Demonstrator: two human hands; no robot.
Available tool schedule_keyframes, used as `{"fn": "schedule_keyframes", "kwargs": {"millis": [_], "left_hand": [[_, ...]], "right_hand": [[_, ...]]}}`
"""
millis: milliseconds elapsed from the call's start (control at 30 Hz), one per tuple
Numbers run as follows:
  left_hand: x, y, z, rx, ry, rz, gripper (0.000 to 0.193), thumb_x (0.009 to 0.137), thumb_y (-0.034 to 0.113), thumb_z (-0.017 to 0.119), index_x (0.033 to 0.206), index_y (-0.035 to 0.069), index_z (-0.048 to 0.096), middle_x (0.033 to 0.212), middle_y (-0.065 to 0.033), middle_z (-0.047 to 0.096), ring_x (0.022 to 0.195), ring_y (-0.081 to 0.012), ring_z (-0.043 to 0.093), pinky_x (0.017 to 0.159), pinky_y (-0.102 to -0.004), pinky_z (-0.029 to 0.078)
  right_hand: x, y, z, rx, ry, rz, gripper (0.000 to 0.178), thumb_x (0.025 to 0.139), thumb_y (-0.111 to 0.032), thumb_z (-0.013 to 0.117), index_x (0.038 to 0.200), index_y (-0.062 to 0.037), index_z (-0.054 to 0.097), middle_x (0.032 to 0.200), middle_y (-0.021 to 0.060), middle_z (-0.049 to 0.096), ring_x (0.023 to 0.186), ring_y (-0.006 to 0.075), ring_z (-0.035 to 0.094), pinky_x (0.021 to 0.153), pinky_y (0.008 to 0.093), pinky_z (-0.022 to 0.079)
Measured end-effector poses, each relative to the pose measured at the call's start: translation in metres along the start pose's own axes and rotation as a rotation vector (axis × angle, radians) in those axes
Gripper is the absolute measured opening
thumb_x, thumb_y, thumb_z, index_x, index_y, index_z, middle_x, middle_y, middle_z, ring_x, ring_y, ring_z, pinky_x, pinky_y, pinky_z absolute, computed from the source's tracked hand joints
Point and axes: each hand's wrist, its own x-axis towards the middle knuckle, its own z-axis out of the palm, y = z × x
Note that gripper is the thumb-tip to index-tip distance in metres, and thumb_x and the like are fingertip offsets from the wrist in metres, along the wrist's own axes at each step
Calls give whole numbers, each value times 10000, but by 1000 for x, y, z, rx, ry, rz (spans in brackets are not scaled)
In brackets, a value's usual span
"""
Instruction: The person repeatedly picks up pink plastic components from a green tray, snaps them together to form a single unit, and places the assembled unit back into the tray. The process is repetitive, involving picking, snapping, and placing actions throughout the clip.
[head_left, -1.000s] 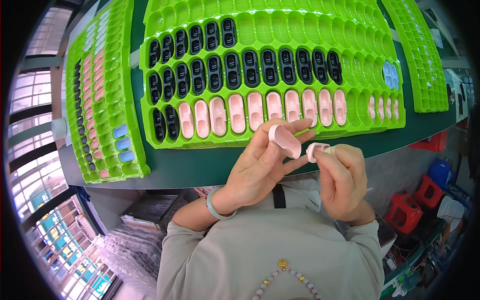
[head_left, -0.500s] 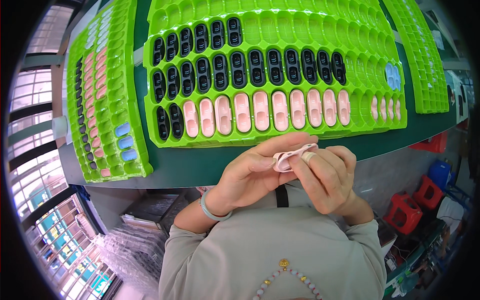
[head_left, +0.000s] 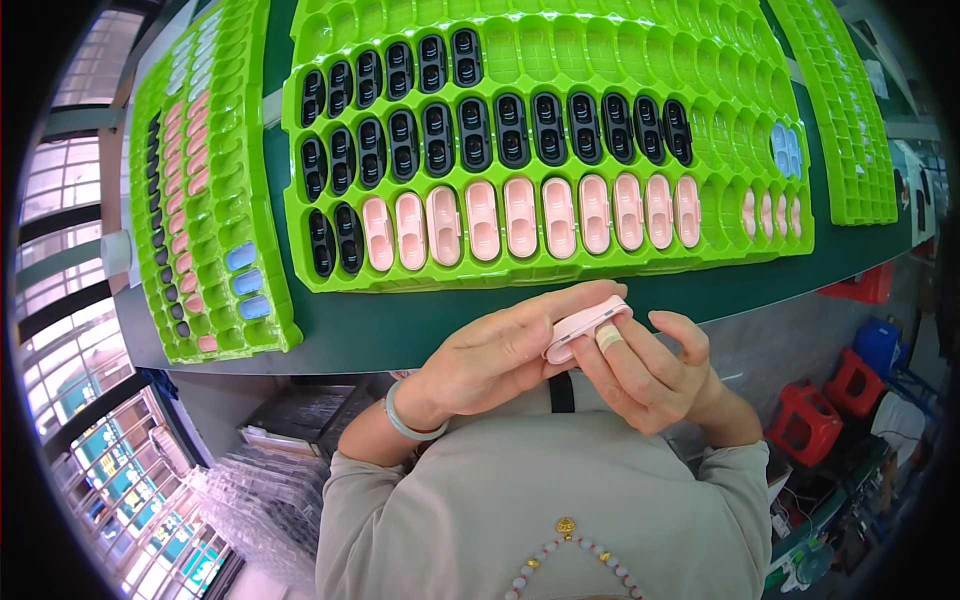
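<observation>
In front of my chest I hold a small pink oblong plastic case (head_left: pixel 585 323), tilted, with its narrow side and a small dark slot showing. My left hand (head_left: pixel 490 355) supports it from behind with long fingers, thumb pressed near its left end. At its front and lower edge, the bent fingers of my right hand (head_left: pixel 645 375) press on it, one fingertip wrapped in pale tape; another finger is lifted away from it. Just beyond my hands lies a green moulded tray (head_left: pixel 450 280), whose nearest row holds several pink oblong case parts (head_left: pixel 521 218).
Black oblong case parts (head_left: pixel 510 130) fill much of the tray's farther rows, and blue pieces (head_left: pixel 786 150) sit at its right end. Another green tray (head_left: pixel 225 345) with mixed pieces stands left, a third green tray (head_left: pixel 850 170) right. Red stools (head_left: pixel 805 425) are on the floor at right.
The pink case has turned in my hands: its hollow side showed before, now its narrow outer side does. A finger of my right hand has lifted off, and my left hand lies flatter.
</observation>
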Motion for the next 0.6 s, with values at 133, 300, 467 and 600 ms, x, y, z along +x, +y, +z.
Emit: {"fn": "schedule_keyframes", "kwargs": {"millis": [133, 300, 467, 600], "left_hand": [[0, 0, 7, 61, -13, 19, 743, 940, 333, 552, 1465, -55, 197, 1526, -220, 218, 1396, -290, 278, 1126, -410, 267], [1, -11, 5, 149, -36, 90, 681, 969, 299, 500, 1473, -36, 187, 1520, -227, 218, 1403, -292, 261, 1133, -417, 252], [-4, -2, -1, 993, 112, 152, 482, 1000, 145, 413, 1427, -48, 301, 1414, -198, 424, 1309, -260, 433, 1043, -382, 399], [-8, 0, 11, 1033, 218, 133, 382, 983, 62, 437, 1352, -34, 422, 1191, -154, 608, 1026, -207, 641, 835, -303, 527]], "right_hand": [[-2, -5, 4, 10, 3, 58, 238, 778, -98, 608, 989, -45, 705, 1002, 69, 588, 933, 200, 606, 804, 343, 484], [-6, -17, 10, -21, 1, 134, 238, 789, -84, 614, 1009, -37, 692, 1029, 81, 578, 969, 212, 591, 812, 365, 503], [-5, -6, 5, 177, -73, 145, 286, 751, -83, 679, 1034, -41, 682, 1055, 91, 563, 957, 218, 588, 795, 385, 504], [-13, -9, -2, 523, 242, 496, 384, 711, -151, 794, 1049, -19, 666, 1119, 125, 575, 920, 230, 600, 757, 364, 505]]}}
